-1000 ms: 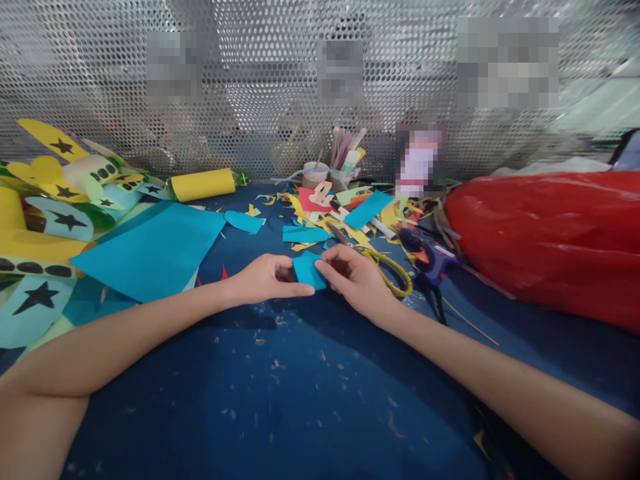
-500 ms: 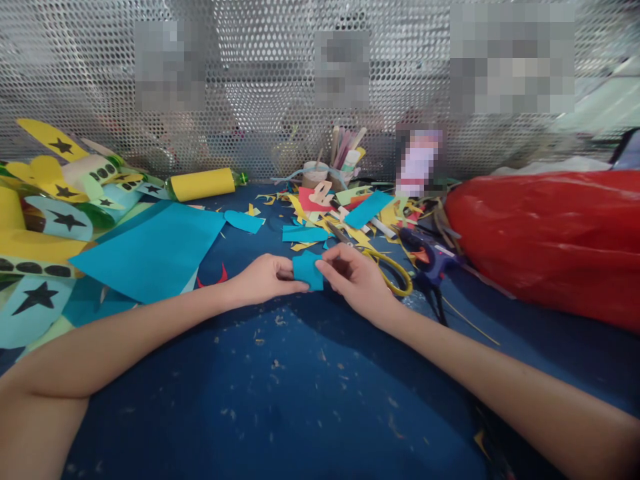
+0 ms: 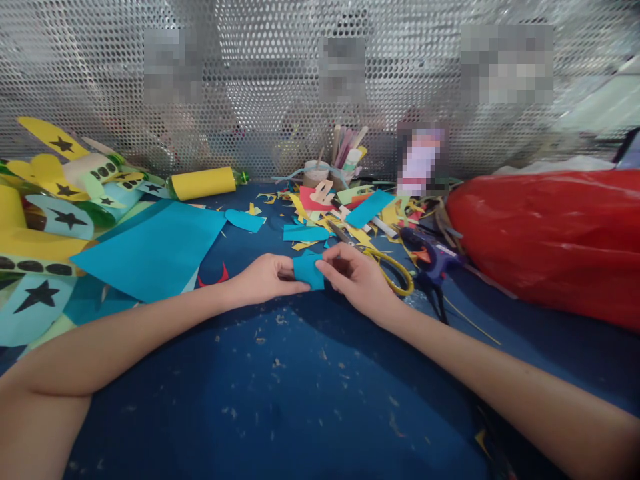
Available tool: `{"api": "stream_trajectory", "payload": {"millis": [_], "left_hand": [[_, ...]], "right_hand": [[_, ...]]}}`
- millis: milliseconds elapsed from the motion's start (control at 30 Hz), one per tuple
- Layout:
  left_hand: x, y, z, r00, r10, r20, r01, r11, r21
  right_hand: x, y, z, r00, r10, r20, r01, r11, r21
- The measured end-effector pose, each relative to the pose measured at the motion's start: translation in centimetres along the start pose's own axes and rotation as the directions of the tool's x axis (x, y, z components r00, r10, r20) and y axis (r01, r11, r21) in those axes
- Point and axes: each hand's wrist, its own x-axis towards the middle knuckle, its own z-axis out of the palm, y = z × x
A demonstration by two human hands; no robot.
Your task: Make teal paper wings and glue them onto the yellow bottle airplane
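A small piece of blue paper [image 3: 307, 270] is pinched between both my hands, just above the dark blue table [image 3: 300, 387]. My left hand [image 3: 263, 279] grips its left edge with fingers curled. My right hand [image 3: 356, 275] grips its right edge between thumb and fingers. Yellow-handled scissors [image 3: 385, 261] lie right behind my right hand.
A large blue paper sheet [image 3: 153, 250] lies at the left, beside yellow and light blue cut-outs with black stars [image 3: 43, 293]. A yellow roll [image 3: 203, 183], a cup of sticks [image 3: 316, 173], paper scraps and a glue gun [image 3: 430, 257] sit behind. A red plastic bag [image 3: 545, 240] fills the right. A perforated metal screen [image 3: 260, 100] closes the back.
My left forefinger, stretched out under the blue paper a second ago, has curled in. Both hands stay on the piece.
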Motion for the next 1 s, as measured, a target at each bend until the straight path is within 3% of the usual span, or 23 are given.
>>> {"api": "stream_trajectory", "payload": {"millis": [467, 667, 1000], "left_hand": [[0.01, -0.21, 0.02, 0.999, 0.037, -0.004, -0.037, 0.999, -0.018], [0.15, -0.13, 0.10, 0.997, 0.008, -0.072, -0.011, 0.999, -0.046], [0.12, 0.70, 0.12, 0.977, -0.029, -0.213, 0.012, 0.997, -0.082]], "right_hand": [[-0.03, -0.05, 0.17, 0.999, 0.037, 0.018, -0.038, 0.998, 0.051], [0.07, 0.06, 0.11, 0.997, 0.055, 0.046, -0.058, 0.996, 0.063], [-0.16, -0.01, 0.22, 0.993, -0.029, 0.114, 0.046, 0.986, -0.157]]}}
